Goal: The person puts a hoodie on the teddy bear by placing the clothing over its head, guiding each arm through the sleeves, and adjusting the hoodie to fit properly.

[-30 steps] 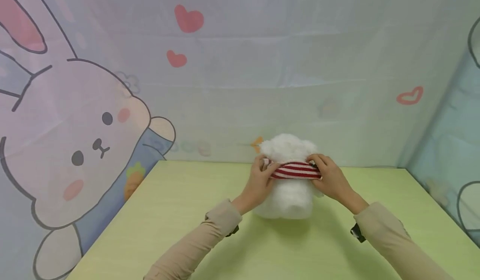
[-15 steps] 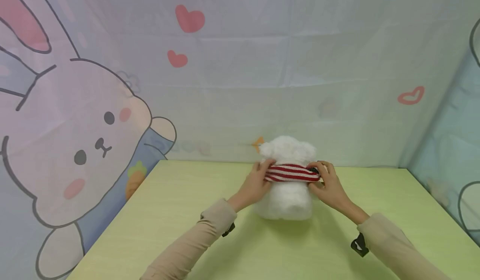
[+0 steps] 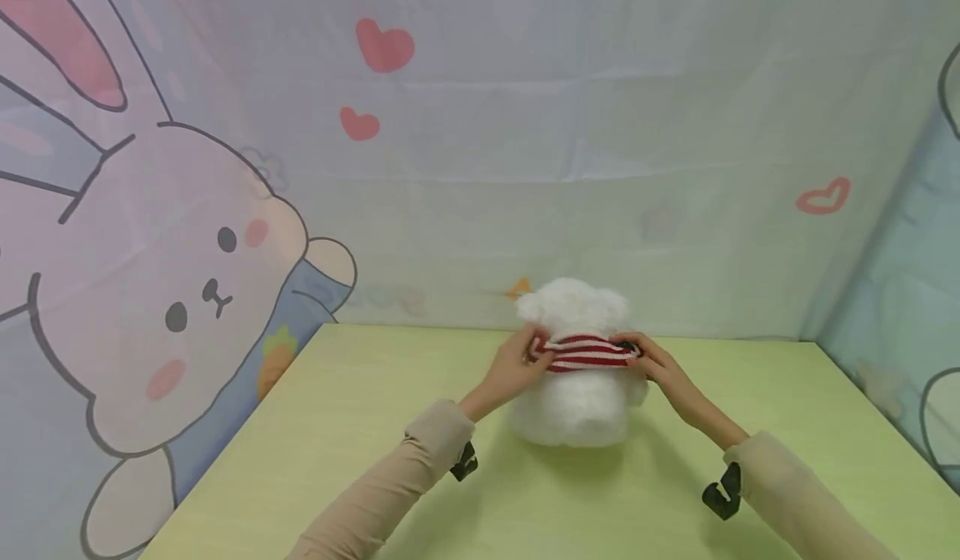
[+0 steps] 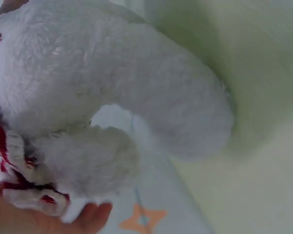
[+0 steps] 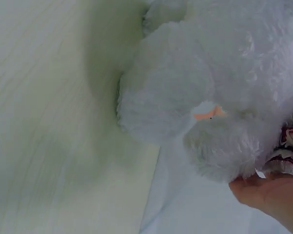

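A fluffy white plush toy [image 3: 573, 406] sits upright on the table, its back towards the head view. Across its upper back lies a red-and-white striped knit cloth [image 3: 588, 354]; whether this is a scarf or a small top, I cannot tell. My left hand [image 3: 516, 366] pinches the cloth's left end, and my right hand [image 3: 666, 370] pinches its right end beside a small black part. In the left wrist view the cloth bunches at the base of the toy's arm [image 4: 93, 161]. My right fingers [image 5: 249, 187] lie against the toy's other arm [image 5: 224, 148].
The pale green table [image 3: 360, 427] extends around the toy. Close behind it hangs a printed cloth backdrop [image 3: 600, 127] with a large rabbit and hearts. A black strap piece [image 3: 722, 493] shows at the right cuff, another [image 3: 465, 462] at the left.
The striped cloth sits slightly lower on the toy. My right fingers, spread around its end half a second ago, have drawn together there. The head view has shifted a little.
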The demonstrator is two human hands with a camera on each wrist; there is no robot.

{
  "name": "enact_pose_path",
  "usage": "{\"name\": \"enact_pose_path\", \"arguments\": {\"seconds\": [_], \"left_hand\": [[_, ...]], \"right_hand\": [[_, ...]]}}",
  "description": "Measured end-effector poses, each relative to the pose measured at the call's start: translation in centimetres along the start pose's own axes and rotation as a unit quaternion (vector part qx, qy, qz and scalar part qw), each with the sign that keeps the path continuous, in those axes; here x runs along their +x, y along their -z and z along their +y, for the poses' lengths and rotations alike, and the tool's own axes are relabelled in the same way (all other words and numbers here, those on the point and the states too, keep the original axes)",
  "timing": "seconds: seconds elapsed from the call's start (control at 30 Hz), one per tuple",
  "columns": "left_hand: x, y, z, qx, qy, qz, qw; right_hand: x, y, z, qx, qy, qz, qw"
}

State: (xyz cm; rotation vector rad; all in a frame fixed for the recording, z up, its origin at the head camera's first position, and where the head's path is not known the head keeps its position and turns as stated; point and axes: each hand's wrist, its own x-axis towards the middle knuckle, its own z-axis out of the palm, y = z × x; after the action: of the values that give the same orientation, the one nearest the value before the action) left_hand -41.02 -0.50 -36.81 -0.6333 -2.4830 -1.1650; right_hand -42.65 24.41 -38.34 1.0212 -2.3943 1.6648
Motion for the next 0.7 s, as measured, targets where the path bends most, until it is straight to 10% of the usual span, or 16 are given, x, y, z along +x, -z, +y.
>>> {"name": "enact_pose_path", "arguments": {"seconds": [0.17, 0.3, 0.53, 0.6, 0.7], "left_hand": [[-1.1, 0.3, 2.0, 0.195, 0.03, 0.028, 0.98], [-1.8, 1.2, 3.6, 0.243, 0.02, -0.004, 0.9699], [-2.3, 2.3, 3.3, 0.015, 0.063, -0.116, 0.9911], [-2.4, 2.4, 3.2, -0.088, 0.115, -0.134, 0.9802], [-2.4, 2.4, 3.2, -0.234, 0.212, -0.114, 0.9418]], "right_hand": [[-0.4, -0.4, -0.3, 0.042, -0.121, 0.013, 0.992], [-0.4, -0.5, -0.1, 0.101, -0.182, -0.023, 0.978], [-0.9, 0.0, -0.5, 0.085, -0.211, -0.083, 0.97], [-1.1, 0.1, -1.1, 0.025, -0.211, -0.077, 0.974], [-1.1, 0.4, -1.8, -0.028, -0.214, -0.067, 0.974]]}}
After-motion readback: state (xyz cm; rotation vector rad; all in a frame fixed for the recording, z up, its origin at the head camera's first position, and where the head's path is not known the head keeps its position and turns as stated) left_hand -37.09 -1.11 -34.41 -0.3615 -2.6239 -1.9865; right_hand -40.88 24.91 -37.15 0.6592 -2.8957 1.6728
